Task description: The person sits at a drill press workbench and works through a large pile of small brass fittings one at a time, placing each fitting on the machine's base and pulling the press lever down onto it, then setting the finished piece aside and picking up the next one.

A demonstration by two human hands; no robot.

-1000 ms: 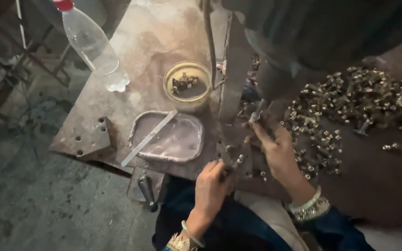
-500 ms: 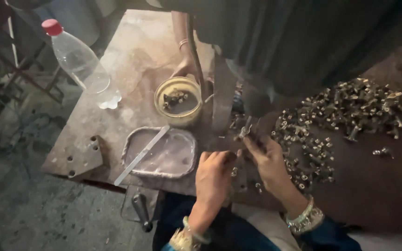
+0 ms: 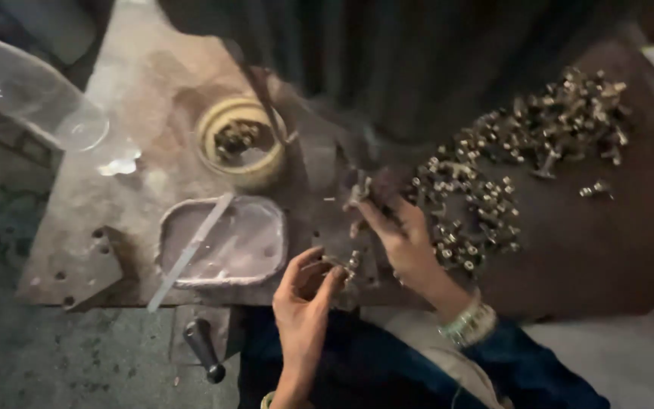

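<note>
The left hand [image 3: 304, 303] is pinching a small brass fitting [image 3: 351, 265] between thumb and fingertips at the worn metal workbench's [image 3: 138, 189] near edge. The right hand [image 3: 403, 238], at two o'clock from it, is gripping another small metal part [image 3: 361, 189], fingers closed round it. Since half a second ago, a co-worker's hand has left the round yellow tin [image 3: 240, 144]. The heap of brass fittings [image 3: 509, 159] is lying at two o'clock.

Dim light. Worn, stained metal workbench [image 3: 138, 91], bolt holes near its front left corner. Rough dark concrete floor [image 3: 47, 356] below front edge. Dark machine body [image 3: 433, 53] rising at back edge.
</note>
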